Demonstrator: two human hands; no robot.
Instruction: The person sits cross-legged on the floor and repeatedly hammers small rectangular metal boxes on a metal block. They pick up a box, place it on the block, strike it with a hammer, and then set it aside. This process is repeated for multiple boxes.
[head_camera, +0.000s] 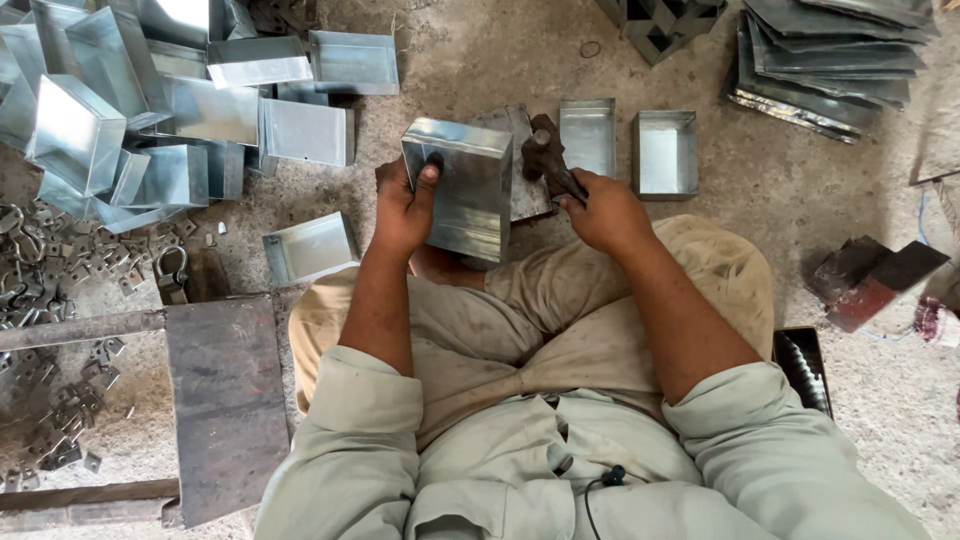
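You're on a dusty grey concrete floor (480, 60), daylight glaring off the heap of shiny sheet-metal boxes (150, 110) top left. Dark folded metal sheets (830, 60) are stacked top right, and a rusty steel bench (225, 400) sits beside you.

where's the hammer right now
In the head view the hammer is just right of centre, gripped in the right hand, its head beside the metal box held by the left hand.

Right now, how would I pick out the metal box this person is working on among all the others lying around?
Find the seated person's knees in the middle of the floor. Just beyond them, the left hand grips a shiny metal box, while the right hand holds a dark hammer beside it. It is the only box held up and turned closed-face up; the neighbours lie open on the ground.
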